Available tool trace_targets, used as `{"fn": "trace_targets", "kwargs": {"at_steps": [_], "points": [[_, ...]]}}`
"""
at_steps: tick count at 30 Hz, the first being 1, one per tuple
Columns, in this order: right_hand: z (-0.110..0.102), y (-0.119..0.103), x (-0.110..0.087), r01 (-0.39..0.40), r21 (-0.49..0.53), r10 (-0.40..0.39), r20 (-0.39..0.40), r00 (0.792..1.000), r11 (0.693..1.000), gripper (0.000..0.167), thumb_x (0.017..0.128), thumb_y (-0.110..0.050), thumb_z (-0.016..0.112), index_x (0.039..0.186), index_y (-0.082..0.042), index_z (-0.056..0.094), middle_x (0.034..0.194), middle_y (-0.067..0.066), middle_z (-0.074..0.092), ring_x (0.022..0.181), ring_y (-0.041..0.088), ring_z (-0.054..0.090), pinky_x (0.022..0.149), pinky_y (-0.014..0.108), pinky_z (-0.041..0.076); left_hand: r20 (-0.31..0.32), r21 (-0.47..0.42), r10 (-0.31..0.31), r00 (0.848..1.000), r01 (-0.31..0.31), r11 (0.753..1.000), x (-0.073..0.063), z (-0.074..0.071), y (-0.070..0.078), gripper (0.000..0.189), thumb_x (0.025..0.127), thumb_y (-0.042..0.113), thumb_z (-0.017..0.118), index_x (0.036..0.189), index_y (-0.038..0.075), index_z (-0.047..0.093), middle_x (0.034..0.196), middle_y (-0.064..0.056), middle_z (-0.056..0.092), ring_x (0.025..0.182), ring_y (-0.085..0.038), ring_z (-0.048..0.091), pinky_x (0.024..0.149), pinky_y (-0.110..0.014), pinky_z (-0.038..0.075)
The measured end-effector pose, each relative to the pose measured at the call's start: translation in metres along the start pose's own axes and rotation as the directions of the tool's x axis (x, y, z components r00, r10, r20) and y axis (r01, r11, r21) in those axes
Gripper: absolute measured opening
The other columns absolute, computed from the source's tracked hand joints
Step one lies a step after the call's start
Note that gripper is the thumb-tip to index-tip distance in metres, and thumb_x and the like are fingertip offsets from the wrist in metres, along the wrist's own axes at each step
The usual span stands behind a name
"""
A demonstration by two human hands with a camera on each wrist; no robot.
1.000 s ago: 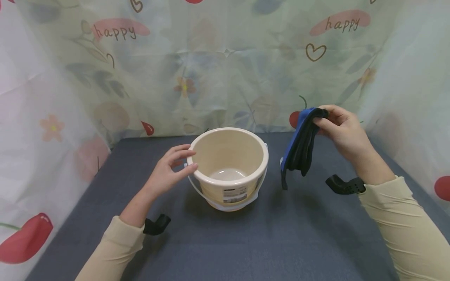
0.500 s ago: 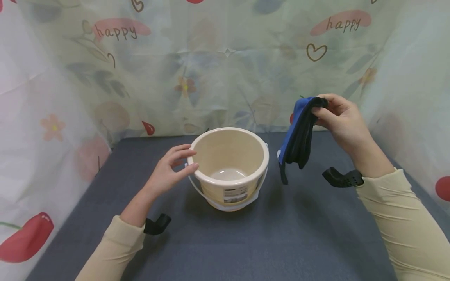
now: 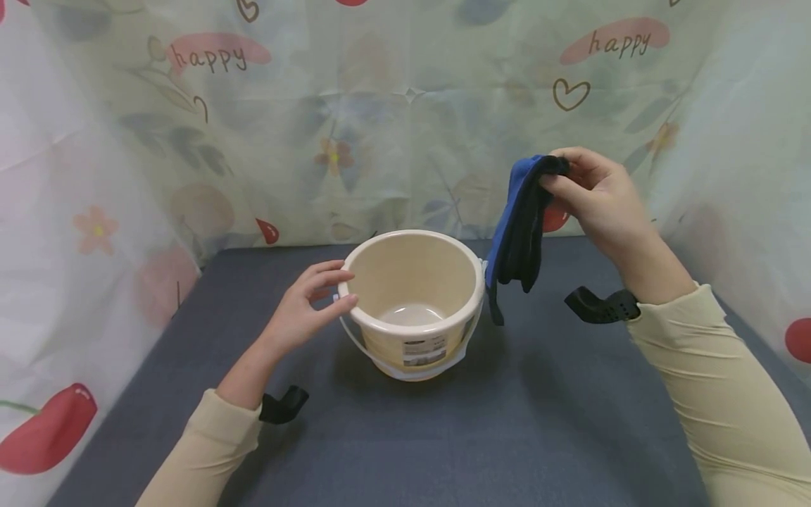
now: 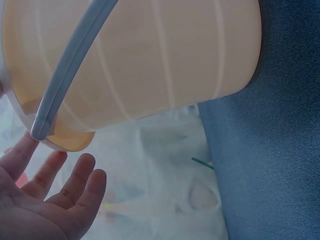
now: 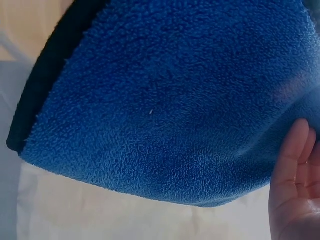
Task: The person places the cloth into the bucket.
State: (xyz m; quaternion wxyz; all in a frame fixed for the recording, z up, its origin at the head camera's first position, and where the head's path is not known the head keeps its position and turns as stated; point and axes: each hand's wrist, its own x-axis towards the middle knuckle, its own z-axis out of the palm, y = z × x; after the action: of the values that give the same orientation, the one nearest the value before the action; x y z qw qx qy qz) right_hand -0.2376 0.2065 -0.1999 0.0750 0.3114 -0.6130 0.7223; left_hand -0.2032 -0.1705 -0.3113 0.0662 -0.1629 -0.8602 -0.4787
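Towel [image 3: 521,225], fuzzy blue fabric w/ black edging, folded in layers, hangs from the R hand [image 3: 595,197] on my head cam, just right of a round cream plastic bucket [image 3: 381,343]. R hand pinches its top end btwn thumb & fingers; lower end dangles beside the bucket, can't tell if touching. On my R wrist feed the blue pile fills most of the view, fingertips at its edge.

L hand [image 3: 310,306] isn't clamped: fingers loosely spread, tips resting on the bucket rim at its L side. My L wrist feed shows them near where the pale grey curved plastic handle [image 4: 70,70] joins on. Bucket's upright, w/ a small printed label [image 3: 424,351] up front, handle hanging low across it.

All this sits on a dark blue-grey fabric-covered table [image 3: 405,451]. Bg: a pale floral curtain [image 3: 405,141] w/ "happy" lettering. Both arms wear cream sleeves [image 3: 716,380].
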Motion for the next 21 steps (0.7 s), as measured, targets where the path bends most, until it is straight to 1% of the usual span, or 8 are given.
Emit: {"fn": "trace_targets", "kwargs": {"at_steps": [5, 8, 11, 14, 17, 21], "points": [[0.013, -0.002, 0.008, 0.008, -0.010, -0.008, 0.015, 1.000, 1.000, 0.018, 0.087, 0.004, 0.058, 0.101, -0.004, 0.066, 0.088, 0.002, 0.067, 0.077, 0.012, 0.065, 0.074, 0.021, 0.056, 0.002, 0.001, 0.005, 1.000, -0.005, 1.000, 0.000, 0.000, -0.001, 0.042, 0.084, 0.022, 0.069, 0.123, 0.008, 0.060, 0.142, -0.007, 0.043, 0.131, -0.026, 0.040, 0.106, -0.051, 0.038], [0.021, -0.002, 0.012, 0.012, -0.038, -0.011, 0.018, 1.000, 0.999, 0.018, 0.086, 0.003, 0.061, 0.100, -0.006, 0.067, 0.087, 0.000, 0.067, 0.076, 0.011, 0.065, 0.071, 0.021, 0.056, 0.003, 0.003, 0.006, 1.000, -0.006, 1.000, 0.000, 0.000, 0.000, 0.042, 0.084, 0.022, 0.069, 0.123, 0.008, 0.060, 0.141, -0.007, 0.043, 0.131, -0.026, 0.040, 0.106, -0.051, 0.038], [0.027, -0.002, 0.015, 0.016, -0.049, -0.014, 0.047, 0.999, 0.999, 0.018, 0.085, 0.003, 0.061, 0.099, -0.007, 0.068, 0.086, 0.000, 0.067, 0.074, 0.011, 0.064, 0.070, 0.021, 0.056, 0.003, 0.004, 0.003, 1.000, -0.003, 1.000, -0.001, 0.000, 0.000, 0.042, 0.084, 0.022, 0.069, 0.123, 0.008, 0.060, 0.141, -0.007, 0.043, 0.131, -0.026, 0.040, 0.106, -0.051, 0.038], [0.033, -0.002, 0.019, 0.017, -0.058, -0.012, 0.093, 0.996, 0.998, 0.019, 0.086, 0.005, 0.060, 0.099, -0.008, 0.067, 0.085, 0.000, 0.066, 0.075, 0.011, 0.064, 0.070, 0.022, 0.056, 0.003, 0.003, 0.000, 1.000, 0.000, 1.000, -0.001, 0.000, 0.000, 0.042, 0.084, 0.023, 0.069, 0.123, 0.009, 0.060, 0.142, -0.007, 0.043, 0.131, -0.026, 0.040, 0.106, -0.051, 0.038], [0.039, -0.001, 0.022, 0.020, -0.111, -0.006, 0.120, 0.993, 0.994, 0.018, 0.087, 0.003, 0.060, 0.098, -0.009, 0.067, 0.085, -0.001, 0.065, 0.075, 0.010, 0.063, 0.071, 0.022, 0.056, 0.003, 0.002, -0.001, 1.000, 0.001, 1.000, 0.000, 0.000, -0.001, 0.042, 0.084, 0.023, 0.069, 0.123, 0.009, 0.060, 0.142, -0.006, 0.043, 0.131, -0.026, 0.039, 0.106, -0.051, 0.038], [0.049, 0.001, 0.025, 0.012, -0.189, 0.011, 0.118, 0.993, 0.982, 0.019, 0.087, 0.001, 0.061, 0.095, -0.014, 0.067, 0.084, -0.002, 0.064, 0.074, 0.010, 0.063, 0.069, 0.021, 0.056, 0.003, 0.001, 0.000, 1.000, 0.000, 1.000, 0.000, 0.000, -0.002, 0.042, 0.084, 0.024, 0.069, 0.123, 0.009, 0.060, 0.142, -0.006, 0.043, 0.131, -0.025, 0.039, 0.106, -0.051, 0.038]]}}
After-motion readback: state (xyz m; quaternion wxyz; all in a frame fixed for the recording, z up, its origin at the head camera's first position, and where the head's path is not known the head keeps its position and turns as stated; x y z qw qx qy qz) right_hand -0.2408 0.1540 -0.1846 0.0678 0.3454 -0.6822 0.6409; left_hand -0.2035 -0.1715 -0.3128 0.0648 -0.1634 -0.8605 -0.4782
